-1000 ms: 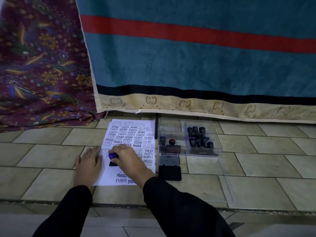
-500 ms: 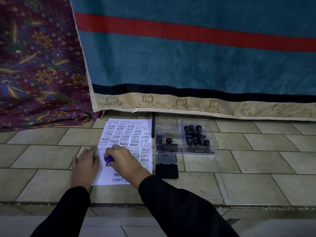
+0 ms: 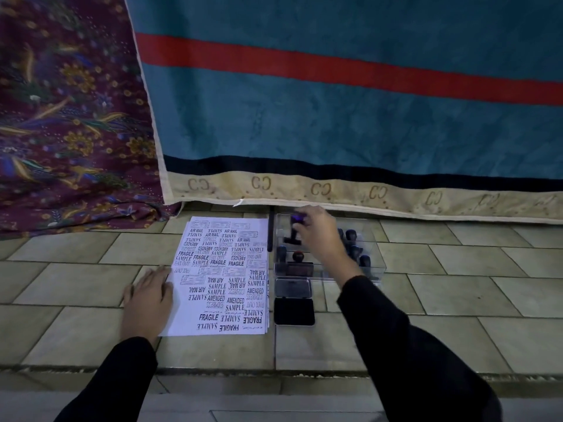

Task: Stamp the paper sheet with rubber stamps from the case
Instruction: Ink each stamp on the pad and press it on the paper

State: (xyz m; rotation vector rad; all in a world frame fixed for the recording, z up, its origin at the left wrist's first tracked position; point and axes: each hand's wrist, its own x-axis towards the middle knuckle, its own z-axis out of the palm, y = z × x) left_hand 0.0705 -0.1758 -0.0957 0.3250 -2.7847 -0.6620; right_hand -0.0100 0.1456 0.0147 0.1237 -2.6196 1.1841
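Right hand gone from paper sheet to case, fingers pinching stamp; left hand fingers still flat.

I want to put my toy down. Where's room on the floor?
Bare tiles left of the paper, beyond the left hand, and tiles right of the case. Crowded: case and ink pad, where the right hand holds a stamp.

Dim, flat indoor light, soft shadows, wide-angle bending at the edges, slight overall softness.
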